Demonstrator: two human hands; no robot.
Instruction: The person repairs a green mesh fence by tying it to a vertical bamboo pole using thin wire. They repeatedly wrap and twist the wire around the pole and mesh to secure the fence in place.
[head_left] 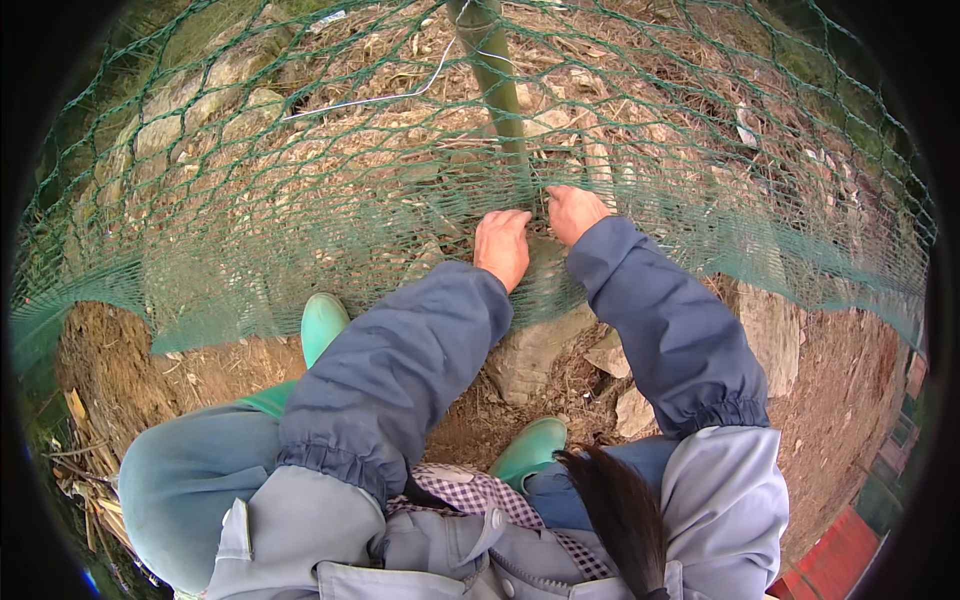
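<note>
Green netting [330,215] spreads across the view, with wide mesh above and fine, dense mesh toward its lower edge. Behind or against it rises a green post [500,90]. At the post's foot, my left hand [503,247] is closed, its fingertips drawn together at the fine mesh. Just to its right my right hand [577,213] pinches at the same spot, thumb and forefinger together. What the fingertips hold is too small and partly hidden to make out. A thin pale wire [400,97] hangs from the post higher up, touched by neither hand.
Rocks [530,355] and dry stalks cover the sloping soil beneath and behind the net. My green boots [322,325] stand near the net's lower edge. Cut sticks [100,490] lie at the lower left. A red surface [835,555] shows at the lower right.
</note>
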